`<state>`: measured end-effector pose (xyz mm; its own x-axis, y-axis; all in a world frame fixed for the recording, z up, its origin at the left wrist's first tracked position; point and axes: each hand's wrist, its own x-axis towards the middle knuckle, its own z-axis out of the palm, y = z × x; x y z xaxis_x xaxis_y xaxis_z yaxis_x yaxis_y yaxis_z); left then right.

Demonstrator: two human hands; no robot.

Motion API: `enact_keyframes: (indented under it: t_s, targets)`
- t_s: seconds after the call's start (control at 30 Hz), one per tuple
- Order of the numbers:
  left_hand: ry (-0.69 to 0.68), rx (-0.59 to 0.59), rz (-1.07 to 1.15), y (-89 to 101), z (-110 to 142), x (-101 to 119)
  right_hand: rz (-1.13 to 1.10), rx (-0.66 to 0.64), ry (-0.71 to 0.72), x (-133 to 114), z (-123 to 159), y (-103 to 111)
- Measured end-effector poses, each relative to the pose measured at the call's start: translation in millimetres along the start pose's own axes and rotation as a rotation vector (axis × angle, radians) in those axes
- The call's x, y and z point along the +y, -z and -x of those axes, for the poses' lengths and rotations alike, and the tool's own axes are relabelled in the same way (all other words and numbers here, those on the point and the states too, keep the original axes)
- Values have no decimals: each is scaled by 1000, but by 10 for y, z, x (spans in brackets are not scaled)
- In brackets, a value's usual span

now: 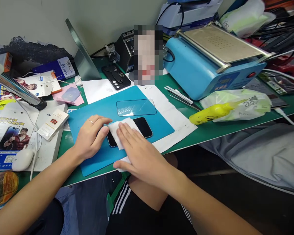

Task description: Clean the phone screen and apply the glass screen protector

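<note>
My right hand (137, 150) lies flat, fingers extended and thumb spread, over a white wipe (114, 130) on the phone (145, 127) beneath it. My left hand (91, 135) curves loosely at the phone's end; I can't tell whether it grips. The wipe hides the phone's middle.

Smartphone (146, 126) black-screened; wiping cloth (115, 130) white; glass panel (136, 108) clear with a thin black border; work mat (95, 160) plain blue; bench top (205, 133) green; plate-topped machine (186, 68) light blue with a red switch (251, 74); squeeze bottle (210, 112) yellow with black marks; shorts (134, 222) black with white side stripes; cigarette-style box (53, 124) white with a red emblem.
</note>
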<state>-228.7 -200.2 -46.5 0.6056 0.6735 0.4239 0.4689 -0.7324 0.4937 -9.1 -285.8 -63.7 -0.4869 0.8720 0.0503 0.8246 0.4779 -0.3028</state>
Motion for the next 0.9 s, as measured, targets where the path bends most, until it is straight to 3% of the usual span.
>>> enact_keyframes:
  t_s: [0.1, 0.23, 0.37, 0.47, 0.6, 0.73, 0.9]
  targets:
    - [15, -14, 11, 12, 14, -4, 5, 9, 13, 76, 126, -6]
    - [44, -7, 24, -8, 5, 1, 15, 17, -121, 193, 63, 31]
    - [83, 14, 17, -32, 0, -8, -26, 14, -93, -102, -178, -10]
    - [115, 12, 24, -36, 12, -21, -16, 47, -9, -339, -116, -107]
    - [135, 5, 17, -42, 26, -21, 21, 85, 39, -250, 103, -143]
    - [143, 11, 29, -43, 21, -11, -35, -11, -20, -82, -58, -29]
    - [164, 32, 15, -29, 15, -10, -71, -47, 15, -291, -181, -13]
